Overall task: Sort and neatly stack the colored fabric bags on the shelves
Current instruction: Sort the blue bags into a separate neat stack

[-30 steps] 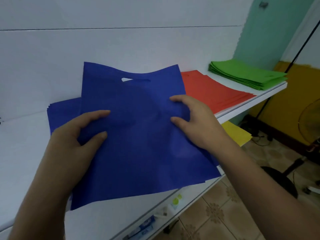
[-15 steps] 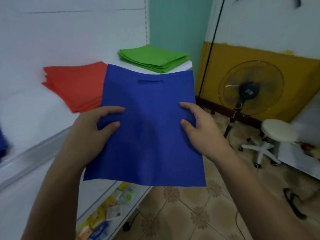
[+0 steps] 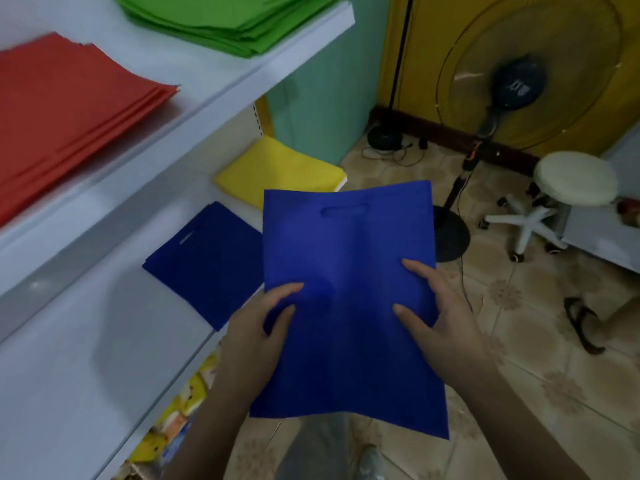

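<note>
Blue bag (image 3: 346, 258) spreads flat between left hand (image 3: 256, 337) and right hand (image 3: 446, 323) grip.

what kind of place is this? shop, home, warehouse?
Probably a small shop or its stockroom. White shelves hold bags sorted by colour: red stack, green stack, yellow stack. A pedestal fan and stool stand on the tiled floor.

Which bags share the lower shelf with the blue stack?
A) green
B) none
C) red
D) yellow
D: the yellow bags lie just behind the blue stack on the lower shelf, while the red bags and green bags sit on the shelf above.
</note>
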